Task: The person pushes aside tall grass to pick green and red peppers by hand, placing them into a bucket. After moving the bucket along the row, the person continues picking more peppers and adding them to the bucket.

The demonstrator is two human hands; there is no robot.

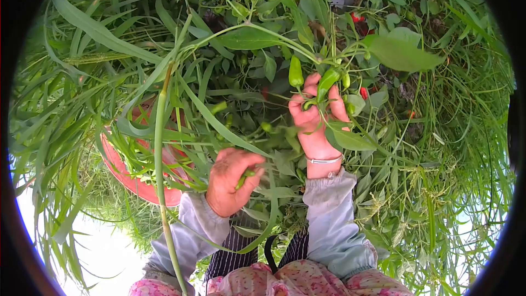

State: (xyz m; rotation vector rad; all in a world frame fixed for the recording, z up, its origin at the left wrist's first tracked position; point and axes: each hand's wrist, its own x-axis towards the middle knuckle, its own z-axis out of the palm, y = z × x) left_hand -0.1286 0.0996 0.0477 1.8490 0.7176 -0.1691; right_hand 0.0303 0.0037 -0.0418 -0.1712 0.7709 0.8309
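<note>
My left hand (230, 182) is closed with a green chili pepper (246, 176) between thumb and fingers, low and left of the middle. Farther up and to the right, my right hand (319, 114) has its palm up and fingers curled around a cluster on the pepper plant. A bright green pepper (328, 83) lies across those fingers, still under the stem. Just left of it hangs another green pepper (296, 72). Leaves partly cover the right palm and wrist.
A red tub (119, 172) stands at the left, half hidden behind grass blades and holding green contents. One thick grass stalk (159, 148) crosses in front of the left sleeve. Red peppers (364, 92) show among the leaves at right. Dense foliage surrounds both hands.
</note>
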